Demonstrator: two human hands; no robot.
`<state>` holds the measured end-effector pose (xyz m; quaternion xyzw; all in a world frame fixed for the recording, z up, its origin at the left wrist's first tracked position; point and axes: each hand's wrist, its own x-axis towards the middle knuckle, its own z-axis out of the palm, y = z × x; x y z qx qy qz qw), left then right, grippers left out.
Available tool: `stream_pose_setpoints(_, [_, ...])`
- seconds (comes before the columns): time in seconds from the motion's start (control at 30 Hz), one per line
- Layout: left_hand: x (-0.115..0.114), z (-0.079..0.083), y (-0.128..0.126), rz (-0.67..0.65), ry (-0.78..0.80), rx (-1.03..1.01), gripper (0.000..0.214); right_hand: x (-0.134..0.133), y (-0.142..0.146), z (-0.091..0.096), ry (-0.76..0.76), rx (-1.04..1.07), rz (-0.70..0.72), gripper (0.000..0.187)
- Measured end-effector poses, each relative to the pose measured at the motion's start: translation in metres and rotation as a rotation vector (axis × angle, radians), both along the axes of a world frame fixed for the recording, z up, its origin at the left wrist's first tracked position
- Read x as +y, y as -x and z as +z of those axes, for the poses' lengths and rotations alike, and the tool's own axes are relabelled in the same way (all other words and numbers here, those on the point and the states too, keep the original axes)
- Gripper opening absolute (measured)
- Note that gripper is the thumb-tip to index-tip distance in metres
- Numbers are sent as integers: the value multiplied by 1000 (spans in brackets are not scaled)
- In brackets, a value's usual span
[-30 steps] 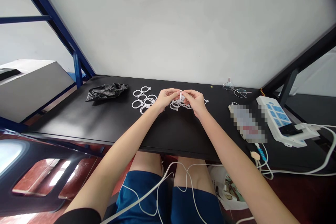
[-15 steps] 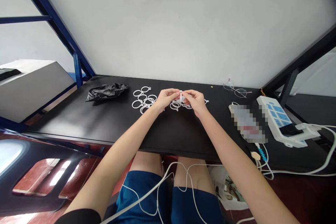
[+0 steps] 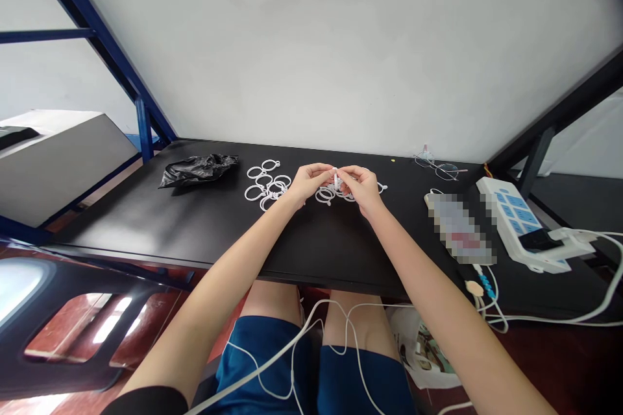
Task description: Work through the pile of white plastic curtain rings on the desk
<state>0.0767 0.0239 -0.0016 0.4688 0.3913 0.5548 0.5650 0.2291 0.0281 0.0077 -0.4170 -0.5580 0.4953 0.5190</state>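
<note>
Between the fingertips of both hands is a white plastic ring [image 3: 335, 181], seen nearly edge-on. My left hand [image 3: 311, 183] pinches it from the left, and my right hand [image 3: 360, 185] pinches it from the right, near its top. The fingers hide part of it. Below and behind the hands, more white rings [image 3: 325, 195] lie on the black table [image 3: 321, 240]. Left of my left hand is a loose heap of white rings [image 3: 265, 185], each with a small eyelet on its rim.
A crumpled black plastic bag [image 3: 197, 170] lies at the table's left. To the right are eyeglasses [image 3: 440, 167], a phone [image 3: 460, 227] and a white power strip [image 3: 523, 224] with plugged-in cables. A white cable [image 3: 335, 303] hangs across my lap. A wall [image 3: 331, 65] stands behind.
Almost nothing differs. My fingertips have shifted very slightly around the white ring, which both hands still pinch. The other rings stay where they were.
</note>
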Motion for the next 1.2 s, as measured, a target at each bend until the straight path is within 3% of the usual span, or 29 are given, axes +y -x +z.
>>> stream_pose_setpoints(0.57, [1,-3,1,29,-80,122,41,2,2,-4,23,2,17,37])
stream_pose_setpoints(1.2, [-1,4,-1,112,-5,69,32,0,2,-3,10,-6,34,38])
